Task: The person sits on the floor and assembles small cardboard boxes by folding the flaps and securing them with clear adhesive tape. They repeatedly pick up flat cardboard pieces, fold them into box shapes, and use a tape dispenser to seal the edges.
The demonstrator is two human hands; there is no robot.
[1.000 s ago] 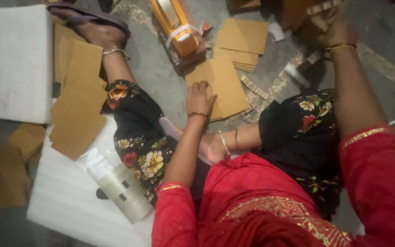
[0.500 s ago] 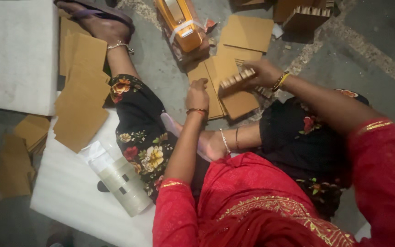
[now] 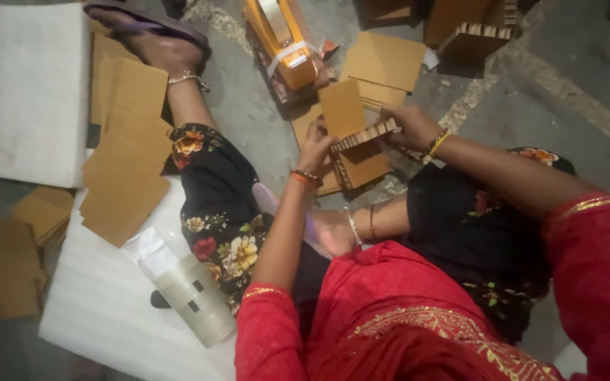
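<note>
A corrugated cardboard strip [image 3: 365, 135], its fluted edge turned upward, is gripped between both hands just in front of the orange tape dispenser [image 3: 285, 44]. The left hand [image 3: 317, 144] is closed around the near end of the strip, with its fingers curled onto a flat cardboard square [image 3: 342, 107] that is held upright against the strip. The right hand [image 3: 409, 125] is closed on the strip's far end, fingers wrapped over the top; how tightly it is pinched cannot be told. The square is tilted slightly and is seen just below the tape dispenser, touching the strip along its lower edge.

Under the hands, more flat cardboard pieces [image 3: 361, 166] are laid on the concrete floor [image 3: 573, 77], and a stack of cardboard sheets [image 3: 386, 63] is found to the right of the tape dispenser. Well to the left of the dispenser, past an outstretched leg in flowered black trousers [image 3: 217, 204], a larger pile of brown sheets [image 3: 125, 155] is spread over a white foam sheet [image 3: 100, 310]. A roll of clear tape [image 3: 192, 296] is lying on that foam, near the knee. A white board [image 3: 26, 92] is seen at the far left.
</note>
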